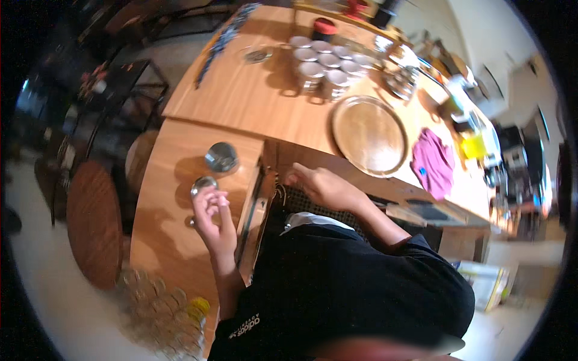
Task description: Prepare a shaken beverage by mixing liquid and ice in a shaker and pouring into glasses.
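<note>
My left hand is over the wooden side counter, palm up, its fingers loosely bent and apart. Just beyond its fingertips is a small round metal container; I cannot tell whether they touch. A larger round container with a grey, shiny top stands farther off, and a small shiny round piece lies left of my wrist. My right hand hangs in front of the main counter's edge, fingers curled together. What they hold, if anything, is hidden.
White cups stand grouped on the main counter, beside a round wooden tray and a crumpled purple cloth. Metal vessels are behind the tray. Several glasses crowd the near left. A round brown stool stands left.
</note>
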Demonstrator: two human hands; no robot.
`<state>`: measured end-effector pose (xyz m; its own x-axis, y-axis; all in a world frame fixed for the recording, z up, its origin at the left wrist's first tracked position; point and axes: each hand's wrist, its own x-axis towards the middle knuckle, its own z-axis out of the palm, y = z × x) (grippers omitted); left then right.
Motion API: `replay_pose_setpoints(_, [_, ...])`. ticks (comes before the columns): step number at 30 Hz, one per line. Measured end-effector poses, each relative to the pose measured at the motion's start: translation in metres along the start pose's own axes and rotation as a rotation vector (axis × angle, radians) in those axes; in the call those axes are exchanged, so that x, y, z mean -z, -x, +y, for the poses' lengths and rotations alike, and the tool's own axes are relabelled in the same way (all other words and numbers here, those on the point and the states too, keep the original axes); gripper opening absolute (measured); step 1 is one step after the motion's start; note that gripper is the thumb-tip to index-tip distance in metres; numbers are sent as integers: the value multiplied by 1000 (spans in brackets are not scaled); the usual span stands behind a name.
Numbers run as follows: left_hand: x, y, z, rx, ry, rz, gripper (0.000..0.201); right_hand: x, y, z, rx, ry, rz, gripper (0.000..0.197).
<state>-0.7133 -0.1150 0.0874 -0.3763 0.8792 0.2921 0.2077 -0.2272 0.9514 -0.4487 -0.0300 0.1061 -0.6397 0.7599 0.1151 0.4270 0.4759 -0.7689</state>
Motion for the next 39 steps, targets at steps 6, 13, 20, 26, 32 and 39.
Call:
replay_pose_setpoints(6, [-75, 9, 5, -22, 66, -409, 18, 37, 69, -30, -177, -147, 217, 27])
replay_pose_setpoints(13, [-191, 20, 26, 10, 180, -785, 14, 95, 163, 44, -252, -266, 753, 25])
replay_pose_setpoints(20, [-338, 41, 49, -88, 179, -974, 11, 205, 252, 139, -184, 44, 1276, 26])
replay_pose_setpoints(26, [-434, 50, 82, -251, 11, -1214, 12, 346, 394, 230, -404, 208, 1871, 32])
replay_pose_setpoints(32, [-497, 60, 82, -199, 130, -1304, 12, 448, 486, 332, -538, 197, 1960, 51])
replay_pose_setpoints(39, [-521, 58, 71, -35, 101, -1298, 12, 473, 490, 353, -692, 72, 1780, 50])
